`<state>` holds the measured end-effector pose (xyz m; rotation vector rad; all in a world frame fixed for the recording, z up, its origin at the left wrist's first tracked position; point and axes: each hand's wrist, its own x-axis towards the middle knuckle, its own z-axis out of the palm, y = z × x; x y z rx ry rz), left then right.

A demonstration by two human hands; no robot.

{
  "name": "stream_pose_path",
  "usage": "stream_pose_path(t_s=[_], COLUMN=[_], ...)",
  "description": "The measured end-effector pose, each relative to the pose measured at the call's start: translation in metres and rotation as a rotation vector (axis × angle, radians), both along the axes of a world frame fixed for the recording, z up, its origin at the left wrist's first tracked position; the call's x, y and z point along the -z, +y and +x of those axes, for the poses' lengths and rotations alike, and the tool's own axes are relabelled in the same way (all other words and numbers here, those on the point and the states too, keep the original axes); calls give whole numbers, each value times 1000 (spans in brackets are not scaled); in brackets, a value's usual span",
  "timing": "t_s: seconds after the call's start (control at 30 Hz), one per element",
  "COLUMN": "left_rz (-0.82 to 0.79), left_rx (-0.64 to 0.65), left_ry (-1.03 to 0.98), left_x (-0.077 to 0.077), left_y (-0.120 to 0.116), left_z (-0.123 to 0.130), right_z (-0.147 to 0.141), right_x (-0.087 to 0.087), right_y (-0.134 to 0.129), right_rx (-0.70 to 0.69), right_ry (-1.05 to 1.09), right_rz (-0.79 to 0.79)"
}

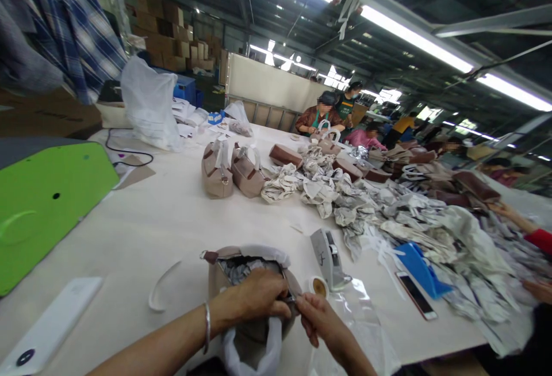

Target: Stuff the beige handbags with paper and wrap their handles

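A beige handbag (218, 284) stands at the table's near edge, its top unzipped and crumpled grey paper (245, 272) showing inside. White wrapping covers its handles (272, 350). My left hand (259, 295) reaches across the opening, fingers curled closed on the right end of the rim. At that same corner my right hand (317, 315) pinches the bag's edge near the zipper end. The small part between its fingertips is mostly hidden. Just beyond the right hand are a grey tape dispenser (325, 258) and a tape roll (318, 287).
Two beige handbags (217, 172) stand farther back. Crumpled paper (388, 209) and more bags heap along the right. A blue dispenser (425, 269), a phone (416, 295) and clear plastic (357, 324) lie nearer. Left are a green board (52, 192) and white device (56, 324). Co-workers (323, 114) sit beyond.
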<state>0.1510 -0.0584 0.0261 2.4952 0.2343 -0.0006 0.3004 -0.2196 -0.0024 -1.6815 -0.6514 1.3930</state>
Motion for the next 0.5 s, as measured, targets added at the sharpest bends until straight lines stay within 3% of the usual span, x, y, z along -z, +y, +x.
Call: stream_pose_path(t_s=[0.1,0.2,0.37,0.5], left_rz=[26,31,49,36], left_rx=[-16,-42,-126,-227], left_ry=[11,-11,-27,-15], left_x=[10,9,-10,-29], left_y=[-8,-10,-9,-5], left_z=[5,3,-17,-41], right_z=[-5,-14,-28,-42], right_x=[6,-1,-24,-28], right_y=[1,4,14,26], right_rx=[-15,48,68,46], right_ry=[-163,-201,-164,-146], right_rz=[-53,-52,8,48])
